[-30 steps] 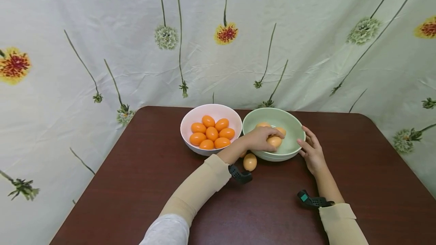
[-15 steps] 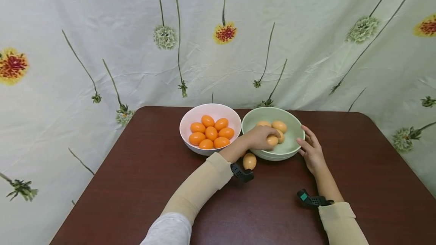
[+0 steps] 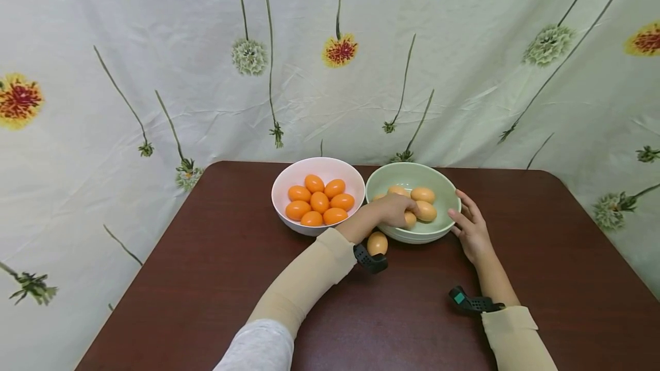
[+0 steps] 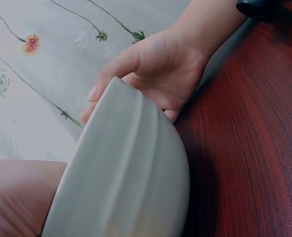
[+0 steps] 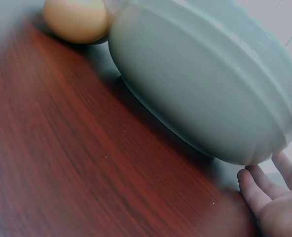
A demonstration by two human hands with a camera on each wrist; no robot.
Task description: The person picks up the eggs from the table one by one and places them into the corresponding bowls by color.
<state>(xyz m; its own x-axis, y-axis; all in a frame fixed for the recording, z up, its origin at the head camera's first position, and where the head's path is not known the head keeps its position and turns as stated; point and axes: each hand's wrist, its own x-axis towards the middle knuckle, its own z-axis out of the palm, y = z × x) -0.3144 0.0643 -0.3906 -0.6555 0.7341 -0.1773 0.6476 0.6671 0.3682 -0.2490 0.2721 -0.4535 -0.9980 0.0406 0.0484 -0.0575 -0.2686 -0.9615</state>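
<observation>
In the head view my left hand (image 3: 393,210) reaches into the green bowl (image 3: 446,210), fingers curled over a brown egg (image 3: 409,220). Its thumb is hidden. Several other brown eggs, one a plain brown egg (image 3: 425,211), lie about it in the bowl. My right hand (image 3: 473,232) grips the bowl's right rim, thumb at the rim and fingers outside. The left wrist view shows the right hand (image 4: 161,66) at the rim of the green bowl (image 4: 131,158). Fingertips touch the bowl's outer wall in the right wrist view. One loose egg (image 5: 77,19) sits beside the bowl.
A pink bowl (image 3: 282,188) holding several orange eggs (image 3: 319,202) stands left of the green bowl, nearly touching it. Both are near the back edge of the dark red wooden table (image 3: 216,279). Behind hangs a flowered cloth (image 3: 464,73).
My left hand has moved slightly left and down inside the green bowl with the egg under its fingers, uncovering more eggs. My right hand stays at the rim.
</observation>
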